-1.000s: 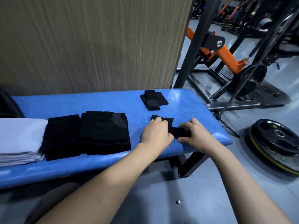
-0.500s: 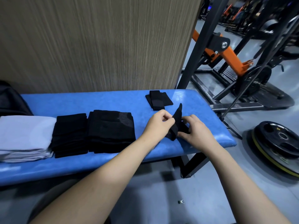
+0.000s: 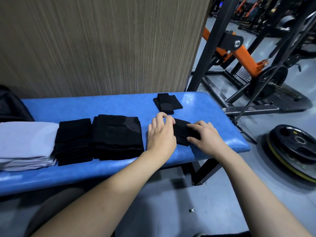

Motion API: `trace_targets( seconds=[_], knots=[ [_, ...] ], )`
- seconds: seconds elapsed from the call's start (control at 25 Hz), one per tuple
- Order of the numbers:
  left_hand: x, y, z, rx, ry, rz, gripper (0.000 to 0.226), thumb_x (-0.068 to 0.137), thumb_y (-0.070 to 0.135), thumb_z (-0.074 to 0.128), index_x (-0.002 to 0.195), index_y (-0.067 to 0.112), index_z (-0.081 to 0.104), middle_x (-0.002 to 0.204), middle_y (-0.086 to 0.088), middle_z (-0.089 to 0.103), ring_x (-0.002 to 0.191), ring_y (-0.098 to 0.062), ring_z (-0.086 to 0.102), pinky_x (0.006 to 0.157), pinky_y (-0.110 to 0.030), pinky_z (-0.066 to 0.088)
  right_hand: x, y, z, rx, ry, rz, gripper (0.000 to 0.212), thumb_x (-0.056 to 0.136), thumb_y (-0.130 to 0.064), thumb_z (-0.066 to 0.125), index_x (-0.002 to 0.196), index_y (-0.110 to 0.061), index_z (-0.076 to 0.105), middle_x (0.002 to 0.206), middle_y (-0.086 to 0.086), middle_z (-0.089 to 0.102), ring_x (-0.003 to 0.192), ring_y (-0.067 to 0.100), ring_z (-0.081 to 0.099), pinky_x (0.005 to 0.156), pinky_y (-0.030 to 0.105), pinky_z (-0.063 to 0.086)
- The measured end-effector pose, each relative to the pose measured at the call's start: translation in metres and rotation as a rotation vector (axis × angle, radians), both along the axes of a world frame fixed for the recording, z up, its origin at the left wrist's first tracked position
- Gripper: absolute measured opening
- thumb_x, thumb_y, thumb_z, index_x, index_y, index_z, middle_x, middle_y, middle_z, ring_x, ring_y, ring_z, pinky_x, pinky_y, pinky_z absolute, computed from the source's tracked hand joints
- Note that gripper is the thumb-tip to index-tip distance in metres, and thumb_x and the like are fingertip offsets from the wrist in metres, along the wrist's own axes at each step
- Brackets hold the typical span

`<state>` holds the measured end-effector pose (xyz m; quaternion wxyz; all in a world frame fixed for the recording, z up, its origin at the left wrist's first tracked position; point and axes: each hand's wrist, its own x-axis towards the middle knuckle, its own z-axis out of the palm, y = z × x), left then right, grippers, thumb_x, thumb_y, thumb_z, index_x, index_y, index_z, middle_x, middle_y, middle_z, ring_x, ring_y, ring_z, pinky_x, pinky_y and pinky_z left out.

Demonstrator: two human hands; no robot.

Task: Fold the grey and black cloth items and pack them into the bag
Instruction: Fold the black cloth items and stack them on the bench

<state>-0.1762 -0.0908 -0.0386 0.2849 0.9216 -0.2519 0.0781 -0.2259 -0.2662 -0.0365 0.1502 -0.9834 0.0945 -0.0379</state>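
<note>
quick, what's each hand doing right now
Left hand: fingers curled at the edge of the small black cloth; grip cannot be told.
Right hand: open, pressing flat on that cloth.

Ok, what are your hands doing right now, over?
Left hand and right hand both pressing the small black cloth flat on the blue bench. Folded stacks sit left. Nothing in the way.
</note>
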Motion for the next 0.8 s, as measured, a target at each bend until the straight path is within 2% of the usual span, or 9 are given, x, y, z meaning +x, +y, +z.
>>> trace_targets(
  seconds=[0.08, 0.16, 0.28, 0.36, 0.44, 0.64, 0.8],
  knots=[
    [0.000, -0.001, -0.003, 0.028, -0.050, -0.066, 0.025, 0.087, 0.009, 0.053, 0.108, 0.020, 0.048, 0.116, 0.003, 0.041, 0.104, -0.021, 0.043, 0.094, -0.033, 0.035, -0.001, 0.000, 0.002, 0.068, -0.027, 0.000, 0.047, 0.090, -0.027, 0.069, 0.135, -0.024, 0.056, 0.122, -0.001, 0.054, 0.113, 0.024, 0.046, 0.102, 0.037, 0.038],
    [-0.002, -0.005, -0.008, 0.027, -0.053, -0.128, 0.018, 0.093, 0.026, 0.055, 0.110, 0.019, 0.050, 0.112, 0.004, 0.045, 0.104, -0.020, 0.045, 0.094, -0.032, 0.036, -0.003, -0.002, 0.004, 0.087, -0.075, -0.015, 0.041, 0.088, -0.020, 0.068, 0.128, -0.022, 0.061, 0.118, 0.000, 0.056, 0.113, 0.024, 0.048, 0.100, 0.036, 0.040],
    [-0.005, -0.014, -0.015, 0.107, -0.051, -0.132, 0.046, 0.085, 0.057, 0.060, 0.111, 0.020, 0.051, 0.112, 0.004, 0.045, 0.105, -0.018, 0.043, 0.091, -0.031, 0.036, -0.006, -0.009, 0.007, 0.003, -0.058, -0.075, 0.040, 0.085, -0.020, 0.067, 0.124, -0.022, 0.062, 0.116, 0.002, 0.055, 0.113, 0.027, 0.048, 0.098, 0.039, 0.039],
    [-0.006, -0.020, -0.016, 0.163, -0.058, -0.096, 0.057, 0.076, 0.070, 0.060, 0.107, 0.023, 0.050, 0.110, 0.005, 0.042, 0.103, -0.018, 0.040, 0.087, -0.033, 0.036, -0.008, -0.011, 0.007, -0.014, 0.007, -0.107, 0.042, 0.084, -0.023, 0.067, 0.125, -0.022, 0.062, 0.117, 0.002, 0.053, 0.111, 0.027, 0.045, 0.097, 0.040, 0.040],
    [-0.006, -0.023, -0.015, 0.179, -0.067, -0.077, 0.054, 0.075, 0.069, 0.061, 0.103, 0.024, 0.048, 0.109, 0.005, 0.041, 0.102, -0.019, 0.040, 0.086, -0.035, 0.038, -0.009, -0.010, 0.006, -0.007, 0.041, -0.115, 0.043, 0.084, -0.025, 0.066, 0.127, -0.022, 0.061, 0.118, 0.002, 0.051, 0.110, 0.028, 0.044, 0.097, 0.040, 0.041],
    [-0.006, -0.020, -0.008, 0.125, -0.101, -0.092, 0.027, 0.091, 0.044, 0.053, 0.098, 0.019, 0.051, 0.106, -0.001, 0.047, 0.102, -0.023, 0.046, 0.078, -0.037, 0.043, -0.008, -0.007, 0.009, 0.000, 0.045, -0.114, 0.048, 0.082, -0.032, 0.068, 0.129, -0.025, 0.058, 0.117, -0.001, 0.051, 0.104, 0.027, 0.045, 0.097, 0.039, 0.041],
    [-0.002, -0.011, 0.002, -0.014, 0.042, -0.070, 0.020, 0.096, 0.036, 0.050, 0.089, 0.017, 0.050, 0.093, 0.003, 0.054, 0.092, -0.021, 0.050, 0.068, -0.034, 0.039, -0.004, 0.001, 0.011, 0.039, 0.005, -0.100, 0.054, 0.082, -0.040, 0.073, 0.131, -0.023, 0.057, 0.118, 0.000, 0.056, 0.111, 0.026, 0.049, 0.099, 0.039, 0.041]
  ],
)
